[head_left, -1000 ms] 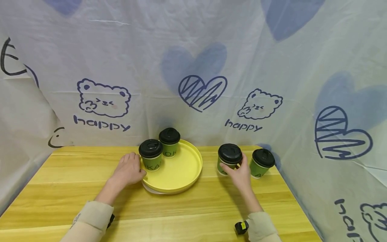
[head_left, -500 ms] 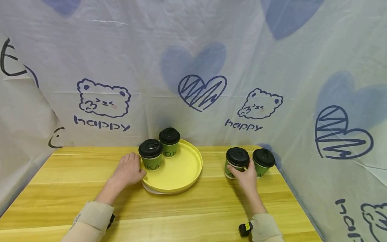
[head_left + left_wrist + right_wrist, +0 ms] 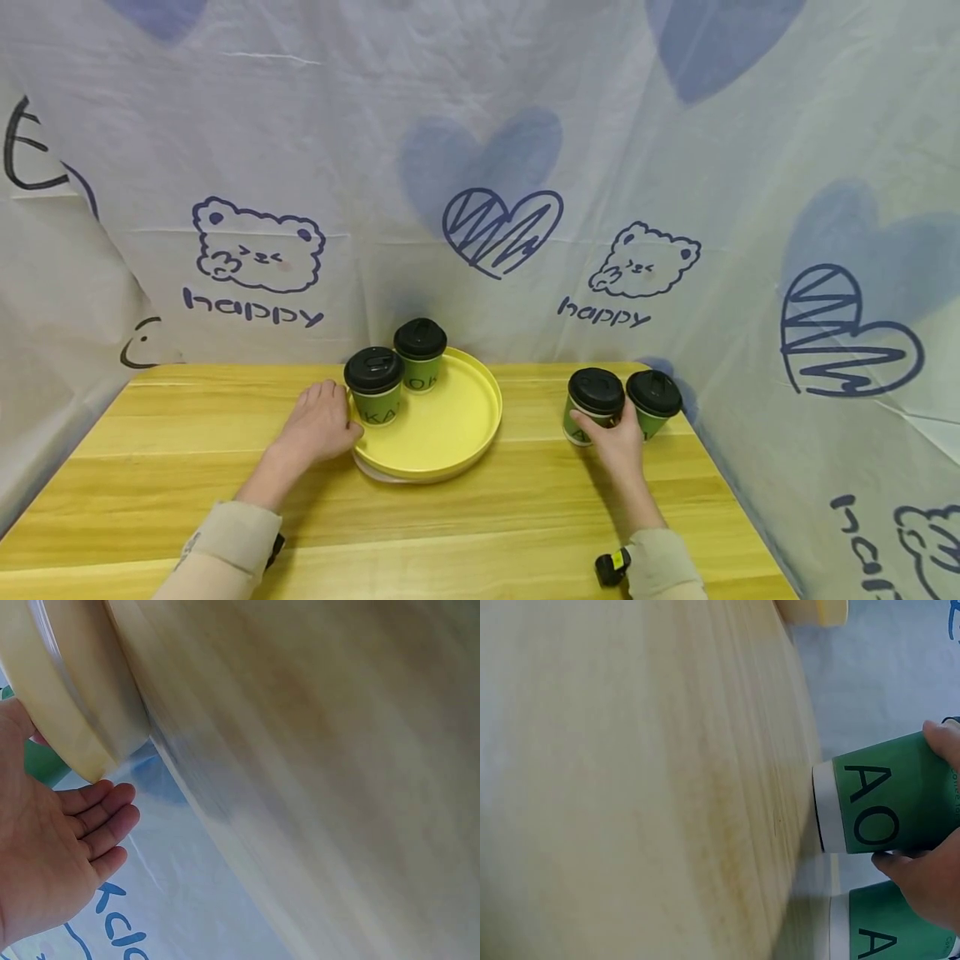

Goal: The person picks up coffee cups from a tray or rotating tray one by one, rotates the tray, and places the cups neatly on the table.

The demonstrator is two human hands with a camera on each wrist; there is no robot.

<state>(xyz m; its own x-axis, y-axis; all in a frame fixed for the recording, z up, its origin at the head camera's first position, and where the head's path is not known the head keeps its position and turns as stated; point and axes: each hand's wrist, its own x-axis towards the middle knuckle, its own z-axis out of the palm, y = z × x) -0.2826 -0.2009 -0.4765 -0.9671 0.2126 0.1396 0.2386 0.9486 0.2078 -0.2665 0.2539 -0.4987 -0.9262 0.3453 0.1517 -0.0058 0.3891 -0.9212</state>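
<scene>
My right hand (image 3: pixel 622 446) grips a green paper coffee cup (image 3: pixel 581 422) with a black lid, thumb on one side and fingers on the other. The cup stands upright at the right of the table; in the right wrist view its wall (image 3: pixel 889 793) shows large dark letters. A second lidded coffee cup (image 3: pixel 654 395) is right beside it. At the left, my left hand (image 3: pixel 318 423) holds the rim of the round yellow tray (image 3: pixel 450 457), its thumb over the edge and its fingers (image 3: pixel 112 829) along the outside. Two more lidded cups, one in front (image 3: pixel 375 400), stand on the tray's left part.
The wooden table (image 3: pixel 465 542) ends at the back against a pale cloth (image 3: pixel 360 167) with hearts and bears. Another side of the cloth (image 3: pixel 862 450) hangs along the right edge. A pale base (image 3: pixel 378 473) shows under the tray.
My right hand has moved the coffee cup to the right, close up to the other cup there. The left hand, the tray and the cups on it have stayed in place.
</scene>
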